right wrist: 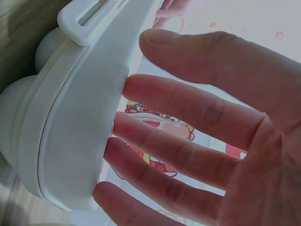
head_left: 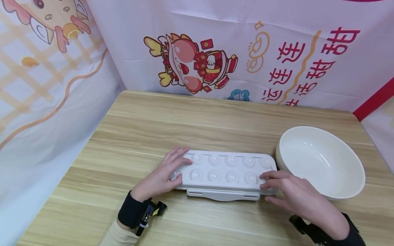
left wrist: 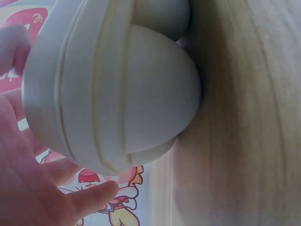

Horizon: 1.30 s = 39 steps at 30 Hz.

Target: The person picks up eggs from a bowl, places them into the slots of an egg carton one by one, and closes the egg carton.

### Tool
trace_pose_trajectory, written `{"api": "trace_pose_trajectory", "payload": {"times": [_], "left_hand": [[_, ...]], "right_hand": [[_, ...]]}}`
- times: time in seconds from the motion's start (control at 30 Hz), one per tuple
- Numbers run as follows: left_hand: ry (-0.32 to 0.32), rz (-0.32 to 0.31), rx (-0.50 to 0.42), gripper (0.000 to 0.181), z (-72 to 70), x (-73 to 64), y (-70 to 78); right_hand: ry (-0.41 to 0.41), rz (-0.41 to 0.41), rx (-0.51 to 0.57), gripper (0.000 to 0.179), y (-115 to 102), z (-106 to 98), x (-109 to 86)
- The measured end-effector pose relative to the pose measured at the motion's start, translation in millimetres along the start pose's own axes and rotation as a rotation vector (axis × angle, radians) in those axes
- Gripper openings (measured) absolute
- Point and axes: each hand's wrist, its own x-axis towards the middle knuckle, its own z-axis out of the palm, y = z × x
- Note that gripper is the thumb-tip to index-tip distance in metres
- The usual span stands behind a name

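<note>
A white lidded tray (head_left: 223, 172) with two rows of round domes lies on the table, its long front latch (head_left: 223, 195) facing the person. My left hand (head_left: 167, 172) rests spread over the lid's left end. Seen from the left wrist, rounded cups (left wrist: 157, 89) bulge below the rim, and the left hand's fingers (left wrist: 96, 195) are extended beside the lid. My right hand (head_left: 290, 189) touches the lid's right end with its fingertips. In the right wrist view its fingers (right wrist: 188, 101) are nearly straight, with the thumb held apart from the lid.
A large cream bowl (head_left: 320, 160) stands right behind the right hand, close to the tray's right end. Both stand on a wood-grain table (head_left: 172, 119). A printed cloth (head_left: 203, 20) with cartoon figures hangs along the table's back edge and left side.
</note>
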Motion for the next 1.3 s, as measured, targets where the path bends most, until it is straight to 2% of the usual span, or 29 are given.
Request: {"api": "trace_pose_trajectory", "payload": {"times": [0.2,0.43,0.73,0.9,1.0,1.17,1.3], "left_hand": [[-0.037,-0.011,-0.030,0.043,2.7,-1.9,4.0],[-0.064,-0.003,0.128,0.052,9.8,-1.8,7.0],[-0.067,-0.012,0.144,0.057,10.4,-1.2,7.0],[-0.069,-0.035,0.210,0.068,12.0,-1.3,7.3],[-0.058,-0.027,0.256,0.073,12.8,-0.5,7.4],[-0.046,-0.014,0.266,0.085,13.0,2.1,6.5],[-0.061,-0.031,0.264,0.098,13.4,3.6,5.4]], "right_hand": [[-0.016,-0.007,0.001,0.025,-0.6,-0.7,0.9],[-0.015,-0.010,-0.008,0.026,-0.6,-0.7,1.3],[-0.001,-0.008,-0.012,0.026,-0.6,1.7,0.3],[0.016,-0.016,-0.018,0.025,-0.9,2.2,0.1],[0.032,-0.020,-0.026,0.025,-1.7,2.1,-0.2],[0.026,-0.012,-0.033,0.026,-3.3,2.3,-0.4],[0.016,-0.011,-0.029,0.026,-4.0,2.6,-0.2]]}}
